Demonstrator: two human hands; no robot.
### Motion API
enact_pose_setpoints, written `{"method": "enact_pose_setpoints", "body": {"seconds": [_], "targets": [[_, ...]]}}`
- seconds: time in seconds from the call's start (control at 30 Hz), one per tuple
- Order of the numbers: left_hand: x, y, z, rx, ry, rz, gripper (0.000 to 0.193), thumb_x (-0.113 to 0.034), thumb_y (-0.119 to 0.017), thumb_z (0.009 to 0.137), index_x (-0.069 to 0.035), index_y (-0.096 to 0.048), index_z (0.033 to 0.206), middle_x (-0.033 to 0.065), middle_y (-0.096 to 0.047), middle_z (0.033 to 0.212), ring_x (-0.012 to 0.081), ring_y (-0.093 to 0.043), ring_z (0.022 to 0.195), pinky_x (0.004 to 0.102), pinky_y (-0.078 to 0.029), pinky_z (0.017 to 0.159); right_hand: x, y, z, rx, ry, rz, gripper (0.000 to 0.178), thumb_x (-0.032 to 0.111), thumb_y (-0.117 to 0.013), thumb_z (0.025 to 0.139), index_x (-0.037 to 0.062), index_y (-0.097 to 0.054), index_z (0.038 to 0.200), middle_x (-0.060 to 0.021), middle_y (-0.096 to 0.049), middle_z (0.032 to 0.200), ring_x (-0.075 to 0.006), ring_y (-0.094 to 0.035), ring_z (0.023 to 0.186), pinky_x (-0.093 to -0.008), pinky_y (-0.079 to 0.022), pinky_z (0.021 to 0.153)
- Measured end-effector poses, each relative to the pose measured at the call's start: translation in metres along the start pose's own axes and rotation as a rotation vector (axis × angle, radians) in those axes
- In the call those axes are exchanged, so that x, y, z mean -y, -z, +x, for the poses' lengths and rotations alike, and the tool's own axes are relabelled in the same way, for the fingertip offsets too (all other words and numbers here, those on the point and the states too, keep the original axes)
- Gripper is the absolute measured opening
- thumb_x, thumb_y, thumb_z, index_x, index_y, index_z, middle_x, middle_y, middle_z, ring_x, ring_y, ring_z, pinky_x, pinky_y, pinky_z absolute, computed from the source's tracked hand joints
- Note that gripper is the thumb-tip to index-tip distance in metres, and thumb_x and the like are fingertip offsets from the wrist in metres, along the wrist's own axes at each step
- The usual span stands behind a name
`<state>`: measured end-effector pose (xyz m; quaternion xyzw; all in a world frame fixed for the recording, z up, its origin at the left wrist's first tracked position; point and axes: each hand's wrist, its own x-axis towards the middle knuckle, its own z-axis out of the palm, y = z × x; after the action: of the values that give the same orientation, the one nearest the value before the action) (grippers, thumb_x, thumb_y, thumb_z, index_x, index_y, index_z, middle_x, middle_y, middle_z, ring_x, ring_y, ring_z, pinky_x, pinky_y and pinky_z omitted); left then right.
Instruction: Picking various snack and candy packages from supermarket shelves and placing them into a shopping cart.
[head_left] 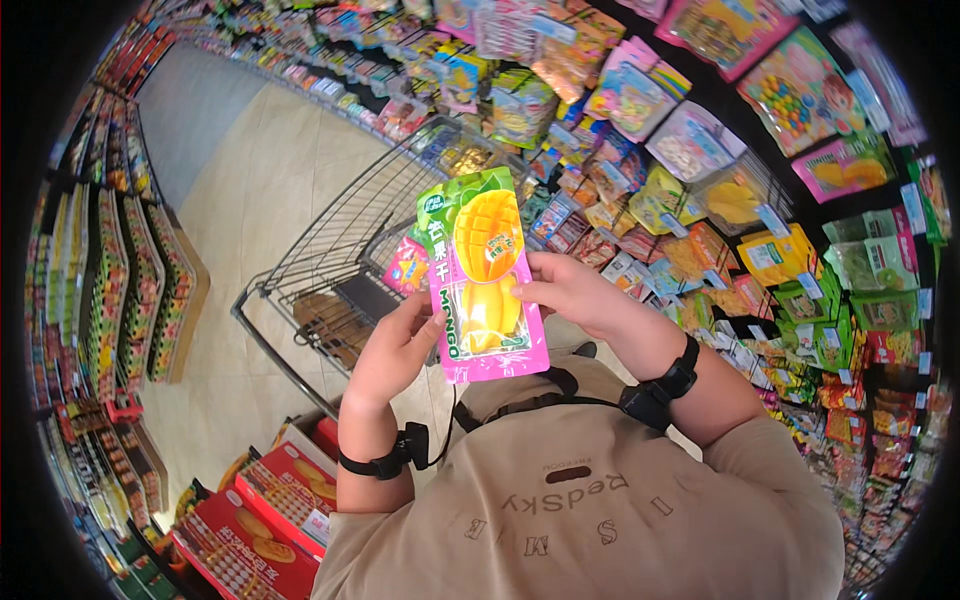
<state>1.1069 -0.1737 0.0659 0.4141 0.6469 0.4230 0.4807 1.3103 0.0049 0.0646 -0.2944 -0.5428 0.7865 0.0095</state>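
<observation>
A dried mango packet, green at the top and pink at the bottom, is held upright in front of me. My left hand grips its lower left edge, thumb on the front and fingers partly hidden behind. On the opposite edge, my right hand pinches the packet, its thumb on the front face. Just beyond the packet stands a wire shopping cart. Inside it are a pink packet and a gold-coloured package near its far end.
Along the right, a tall shelf wall carries many hanging snack bags, close to my right arm. Red boxes are stacked at the lower left. Farther left stand stepped display racks. Between them runs a tiled floor.
</observation>
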Motion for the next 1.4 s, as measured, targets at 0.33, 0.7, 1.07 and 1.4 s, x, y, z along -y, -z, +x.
{"method": "enact_pose_setpoints", "body": {"seconds": [0.33, 0.7, 1.07, 1.4], "targets": [[0.041, 0.077, -0.054, -0.088, 0.034, -0.001, 0.031, -0.017, -0.058, 0.097, 0.002, -0.054, 0.122, 0.0122, -0.067, 0.095, 0.0143, -0.062, 0.082, 0.0294, -0.051, 0.075, 0.012, -0.082, 0.061, 0.161, -0.015, -0.140, 0.029, 0.013, -0.057, 0.095, 0.0019, -0.056, 0.122, -0.0050, -0.066, 0.106, -0.0129, -0.065, 0.089, -0.0299, -0.054, 0.074], [0.076, 0.110, -0.033, -0.204, 0.004, -0.206, 0.035, -0.012, -0.056, 0.098, 0.002, -0.047, 0.129, 0.0101, -0.065, 0.103, 0.0137, -0.061, 0.091, 0.0284, -0.049, 0.080, 0.022, -0.078, 0.138, 0.213, -0.034, -0.230, 0.027, 0.013, -0.057, 0.094, 0.0003, -0.057, 0.119, -0.0058, -0.066, 0.102, -0.0124, -0.063, 0.088, -0.0273, -0.052, 0.073], [0.108, 0.149, 0.025, -0.323, 0.247, -0.281, 0.046, -0.011, -0.055, 0.098, 0.002, -0.038, 0.139, 0.0096, -0.063, 0.102, 0.0143, -0.061, 0.094, 0.0282, -0.049, 0.083, -0.003, -0.042, 0.257, 0.312, -0.268, -0.141, 0.027, 0.016, -0.057, 0.096, 0.0061, -0.055, 0.121, -0.0030, -0.062, 0.110, -0.0127, -0.061, 0.101, -0.0301, -0.053, 0.082], [0.256, 0.130, 0.162, -0.353, 0.508, -0.232, 0.028, -0.011, -0.052, 0.098, 0.001, -0.053, 0.124, 0.0071, -0.065, 0.095, 0.0133, -0.061, 0.087, 0.0264, -0.049, 0.077, -0.114, 0.040, 0.391, 0.169, -0.611, -0.192, 0.037, 0.017, -0.050, 0.096, 0.0055, -0.051, 0.131, -0.0047, -0.060, 0.114, -0.0171, -0.060, 0.106, -0.0325, -0.052, 0.088]]}}
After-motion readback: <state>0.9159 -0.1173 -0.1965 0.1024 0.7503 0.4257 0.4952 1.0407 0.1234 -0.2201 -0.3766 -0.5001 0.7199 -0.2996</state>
